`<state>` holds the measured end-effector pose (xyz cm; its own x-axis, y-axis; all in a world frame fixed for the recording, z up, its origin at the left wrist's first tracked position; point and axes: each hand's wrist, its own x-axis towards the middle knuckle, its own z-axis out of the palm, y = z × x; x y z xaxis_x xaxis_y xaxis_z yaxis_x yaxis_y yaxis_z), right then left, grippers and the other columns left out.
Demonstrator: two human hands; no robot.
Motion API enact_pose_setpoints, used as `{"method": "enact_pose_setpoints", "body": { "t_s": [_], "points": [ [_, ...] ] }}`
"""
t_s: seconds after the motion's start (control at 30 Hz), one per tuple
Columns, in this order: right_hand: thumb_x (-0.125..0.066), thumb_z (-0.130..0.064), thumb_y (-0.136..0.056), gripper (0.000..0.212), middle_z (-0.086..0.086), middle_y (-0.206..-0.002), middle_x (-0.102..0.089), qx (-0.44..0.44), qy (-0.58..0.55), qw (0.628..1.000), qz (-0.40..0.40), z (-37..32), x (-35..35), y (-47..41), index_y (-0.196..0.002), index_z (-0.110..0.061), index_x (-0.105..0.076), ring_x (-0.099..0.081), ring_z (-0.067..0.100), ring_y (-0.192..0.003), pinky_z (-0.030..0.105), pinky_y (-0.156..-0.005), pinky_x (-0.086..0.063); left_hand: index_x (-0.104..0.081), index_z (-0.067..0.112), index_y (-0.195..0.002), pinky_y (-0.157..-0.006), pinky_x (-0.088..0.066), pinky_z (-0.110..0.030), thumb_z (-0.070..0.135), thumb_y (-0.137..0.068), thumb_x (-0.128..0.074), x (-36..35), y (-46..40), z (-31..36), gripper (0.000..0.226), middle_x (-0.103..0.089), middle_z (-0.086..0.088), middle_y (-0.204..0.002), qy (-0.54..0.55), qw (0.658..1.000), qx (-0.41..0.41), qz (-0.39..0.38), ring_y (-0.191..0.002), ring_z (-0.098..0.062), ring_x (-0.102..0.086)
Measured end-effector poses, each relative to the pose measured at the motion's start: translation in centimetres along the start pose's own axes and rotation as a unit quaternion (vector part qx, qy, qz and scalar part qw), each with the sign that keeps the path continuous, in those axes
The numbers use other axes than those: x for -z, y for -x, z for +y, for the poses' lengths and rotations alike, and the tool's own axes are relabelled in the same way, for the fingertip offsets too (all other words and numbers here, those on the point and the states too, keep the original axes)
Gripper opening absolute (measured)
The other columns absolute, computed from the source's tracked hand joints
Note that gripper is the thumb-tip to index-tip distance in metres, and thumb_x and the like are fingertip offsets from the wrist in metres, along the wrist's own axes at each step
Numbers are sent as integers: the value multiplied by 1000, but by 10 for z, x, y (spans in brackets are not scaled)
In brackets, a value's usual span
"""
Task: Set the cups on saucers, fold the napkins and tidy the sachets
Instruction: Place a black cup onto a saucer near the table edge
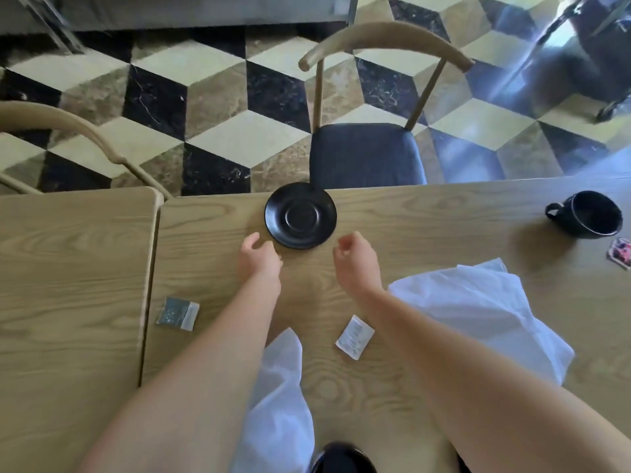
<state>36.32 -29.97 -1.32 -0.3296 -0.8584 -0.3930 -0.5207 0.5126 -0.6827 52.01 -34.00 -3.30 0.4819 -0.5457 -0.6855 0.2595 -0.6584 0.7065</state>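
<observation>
Both empty, loosely curled: left hand (257, 257) and right hand (355, 259) just below bare black saucer (300, 216), mid-frame at desk's (444, 213) far edge. Cup (589, 215) far right, seemingly tipped; could roll if nudged

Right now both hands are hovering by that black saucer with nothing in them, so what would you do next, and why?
Probably reach the right hand across to the black cup at the far right and bring it to the saucer. The saucer sits bare at the table's far edge, the cup stands straight on the wood, and the left hand also holds nothing.
</observation>
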Motion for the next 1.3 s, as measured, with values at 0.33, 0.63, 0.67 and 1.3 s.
{"method": "enact_pose_setpoints", "body": {
  "t_s": [0.33, 0.63, 0.67, 1.3],
  "points": [
    [-56, -18, -93, 15, 4, -102, -68, -133, -113, 984, 22, -15, -36, -69, -104, -9, -62, -67, 25, -94, 37, -85, -56, -70, 15, -122, -65, -61, -29, -2, -88, -68, -16, -51, 17, 38, -69, -8, -113, -42, 998, -45, -33, -88, -24, -72],
    [-61, -8, -89, 10, 14, -94, -74, -154, -178, 972, 21, 20, 33, -79, -96, -7, -68, -75, 25, -77, 46, -77, -64, -75, 17, -103, -66, -63, -29, -5, -82, -72, -66, -25, 19, 30, -75, -7, -99, -89, 989, -44, -108, -82, -23, -76],
    [-63, -5, -90, 6, 15, -92, -73, -150, -193, 969, 21, 27, 49, -81, -93, -7, -67, -74, 23, -73, 44, -75, -65, -74, 17, -98, -65, -63, -28, -5, -82, -74, -78, -17, 17, 28, -75, -6, -97, -92, 987, -44, -121, -82, -22, -76],
    [-67, -1, -94, 25, 21, -89, -68, -149, -257, 954, 44, 140, 233, -89, -117, 8, -65, -69, 21, -69, 25, -66, -63, -72, 10, -92, -70, -64, -31, -2, -83, -75, -228, 107, -30, 15, -71, -2, -86, -226, 943, -118, -214, -60, -14, -72]
  ]
}}
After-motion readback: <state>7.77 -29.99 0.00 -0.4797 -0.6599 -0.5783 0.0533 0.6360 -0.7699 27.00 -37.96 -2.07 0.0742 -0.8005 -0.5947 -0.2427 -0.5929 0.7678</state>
